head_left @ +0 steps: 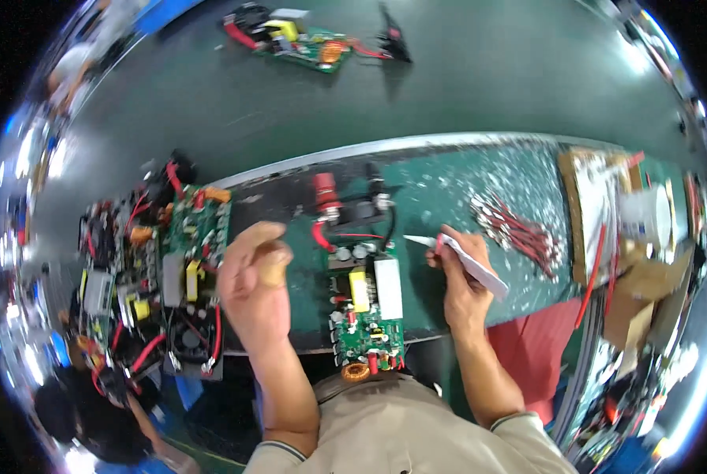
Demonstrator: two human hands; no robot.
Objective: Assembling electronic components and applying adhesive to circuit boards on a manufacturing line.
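A green circuit board [373,336] with a yellow transformer, a white block and a copper coil lies in front of me at the bench's near edge. A red and a black lead join it to a black end panel [363,212] with red and black terminals. To the board's left, my left hand [257,276] is raised, fingers half curled and apart, with nothing visible in it. My right hand [465,276], right of the board, is closed around a white squeeze bottle [480,270]. The bottle's pointed nozzle [420,239] aims left toward the board's far end, not touching it.
Several wired circuit boards [199,221] crowd the left side. Short red wires [519,237] lie in a pile at right, beside a cardboard tray [578,213] and a white tub [645,215]. Another board [310,47] sits beyond the pale ledge [416,144]. A person's arm [144,423] shows lower left.
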